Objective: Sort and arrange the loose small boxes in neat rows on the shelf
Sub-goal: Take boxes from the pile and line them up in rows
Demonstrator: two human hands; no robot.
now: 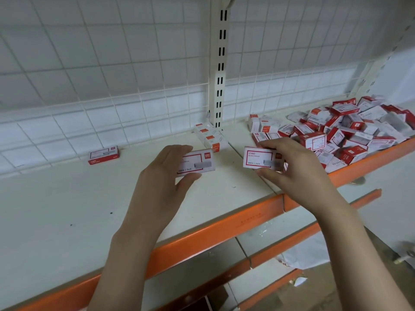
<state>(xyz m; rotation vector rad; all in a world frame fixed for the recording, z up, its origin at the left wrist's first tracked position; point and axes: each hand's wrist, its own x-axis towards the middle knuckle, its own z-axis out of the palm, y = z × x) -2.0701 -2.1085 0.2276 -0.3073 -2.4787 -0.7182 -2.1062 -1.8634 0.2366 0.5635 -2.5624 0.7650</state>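
Observation:
My left hand (161,173) pinches a small white-and-red staple box (199,162) between thumb and fingers above the white shelf (67,203). My right hand (298,167) pinches a second such box (260,159) just left of a loose pile of the same boxes (350,133) on the right shelf section. A short row of boxes (210,136) stands on edge by the upright post. One box (103,154) lies alone at the back left. Two or three boxes (263,125) stand at the back beside the pile.
A white wire grid (112,86) backs the shelf, with a slotted post (221,63) in the middle. The shelf's orange front edge (213,234) runs diagonally. Lower orange-edged shelves (280,241) and crumpled white plastic (301,259) lie below.

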